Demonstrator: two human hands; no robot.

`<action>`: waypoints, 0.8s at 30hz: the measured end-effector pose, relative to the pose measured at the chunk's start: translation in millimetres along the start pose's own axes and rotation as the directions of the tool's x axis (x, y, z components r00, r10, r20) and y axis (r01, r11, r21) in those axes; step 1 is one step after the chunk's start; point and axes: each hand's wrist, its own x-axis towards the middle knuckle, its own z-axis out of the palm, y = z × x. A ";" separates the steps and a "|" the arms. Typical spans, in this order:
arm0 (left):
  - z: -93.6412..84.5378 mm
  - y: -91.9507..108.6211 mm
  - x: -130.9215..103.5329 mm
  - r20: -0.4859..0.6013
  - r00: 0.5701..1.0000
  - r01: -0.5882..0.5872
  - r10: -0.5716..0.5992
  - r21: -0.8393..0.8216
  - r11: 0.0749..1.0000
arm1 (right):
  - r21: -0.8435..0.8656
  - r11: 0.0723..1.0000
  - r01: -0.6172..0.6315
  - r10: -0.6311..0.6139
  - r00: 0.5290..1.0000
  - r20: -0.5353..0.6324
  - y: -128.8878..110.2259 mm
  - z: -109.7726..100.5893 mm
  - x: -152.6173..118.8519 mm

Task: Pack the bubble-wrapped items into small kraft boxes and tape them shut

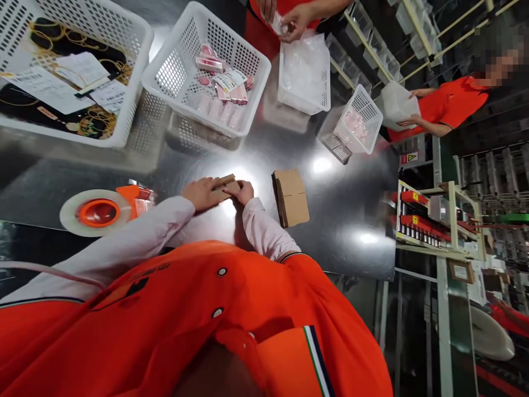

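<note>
A small brown cardboard piece [223, 190], folded, is held between my two hands over the metal table. My left hand [198, 194] grips its left end, fingers closed along it. At its right end my right hand [242, 191] pinches the cardboard with the thumb on top. To the right of my hands lies a stack of flat brown cardboard [294, 196]. On the left rests an orange tape dispenser [124, 205] with a large roll of clear tape [74, 212].
White baskets stand along the far side: one with labelled black packets [136, 27], one with pink items [155, 82], one with clear plastic [303, 105], and a smaller one [363, 146]. Across the table are a person's hands [295, 22]; another person [458, 105] carries a white container.
</note>
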 end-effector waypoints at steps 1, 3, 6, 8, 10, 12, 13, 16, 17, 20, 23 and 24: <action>9.2 3.6 -5.3 0.043 0.999 -0.001 0.000 0.010 1.000 | 0.012 1.000 -0.004 0.004 1.000 0.007 3.5 3.3 -3.7; 30.3 14.0 -19.1 0.037 0.997 0.064 -0.065 0.035 0.997 | -0.003 1.000 -0.015 0.015 1.000 0.003 9.2 9.8 -10.9; 54.4 30.7 -35.5 0.021 0.985 0.172 -0.173 0.061 0.983 | -0.026 1.000 -0.004 0.004 1.000 -0.027 14.6 15.7 -16.4; 60.9 38.4 -38.6 0.012 0.977 0.210 -0.211 0.070 0.975 | -0.036 0.999 0.019 -0.019 1.000 -0.013 15.9 15.7 -15.2; 62.0 42.9 -37.9 0.002 0.974 0.225 -0.226 0.073 0.972 | -0.037 0.999 0.037 -0.037 0.999 0.003 14.8 14.1 -11.9; 61.5 46.2 -38.2 0.001 0.972 0.234 -0.235 0.051 0.971 | -0.026 0.999 0.028 -0.028 1.000 0.000 11.5 13.5 -9.0; 61.4 47.8 -40.2 0.004 0.971 0.237 -0.238 0.030 0.971 | -0.019 1.000 0.019 -0.019 1.000 -0.005 9.4 13.9 -8.5; 61.5 49.9 -55.2 0.032 0.971 0.239 -0.238 -0.054 0.969 | 0.004 1.000 0.028 -0.028 1.000 -0.005 4.2 18.1 -10.9; 60.4 47.9 -62.8 0.040 0.971 0.237 -0.235 -0.085 0.968 | 0.014 0.999 0.043 -0.043 0.999 0.000 3.4 19.7 -12.6; 49.1 25.8 -89.6 -0.079 0.940 0.315 -0.331 -0.167 0.934 | 0.046 0.996 0.077 -0.077 0.997 -0.005 3.0 23.1 -17.0; 27.0 -18.9 -114.5 -0.319 0.692 0.608 -0.647 -0.224 0.761 | 0.037 0.995 0.091 -0.091 0.996 -0.002 2.3 24.1 -19.0; 19.3 -35.0 -121.1 -0.327 0.621 0.686 -0.712 -0.212 0.696 | 0.019 0.995 0.097 -0.097 0.995 0.006 1.4 24.3 -19.7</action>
